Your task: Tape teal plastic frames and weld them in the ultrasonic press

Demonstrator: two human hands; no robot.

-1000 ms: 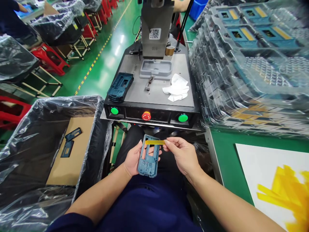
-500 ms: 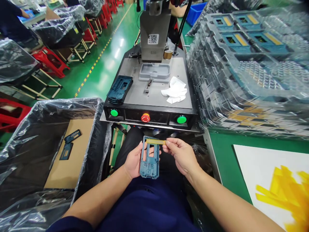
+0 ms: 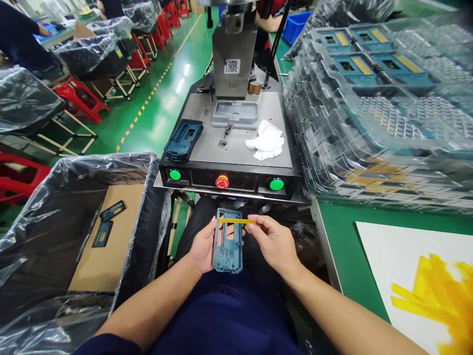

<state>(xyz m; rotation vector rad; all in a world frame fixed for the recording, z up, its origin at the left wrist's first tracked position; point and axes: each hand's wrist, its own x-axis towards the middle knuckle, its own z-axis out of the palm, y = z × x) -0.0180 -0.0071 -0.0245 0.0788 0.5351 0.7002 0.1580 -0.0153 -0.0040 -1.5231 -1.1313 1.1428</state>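
My left hand point(image 3: 203, 247) holds a dark blue-green plastic housing point(image 3: 228, 256) from its left side and from beneath, over my lap. Fingers show through the long openings in the housing. Between the thumb and fingertips of my right hand point(image 3: 275, 241) is a narrow yellow strip point(image 3: 236, 221), pinched at its right end. The strip lies crosswise over the upper part of the housing, its left end near my left thumb. Whether strip and housing touch, I cannot tell.
Ahead stands a press point(image 3: 231, 64) with a grey fixture point(image 3: 235, 113), stacked housings point(image 3: 184, 140) and a white cloth point(image 3: 265, 140). Clear trays point(image 3: 325, 148) pile up on the right, near yellow strips point(image 3: 432, 296). A plastic-lined bin point(image 3: 148, 197) at left holds two dark pieces.
The yellow strip has turned from showing its flat face to nearly edge-on and has dropped slightly across the housing. Both hands keep their hold.
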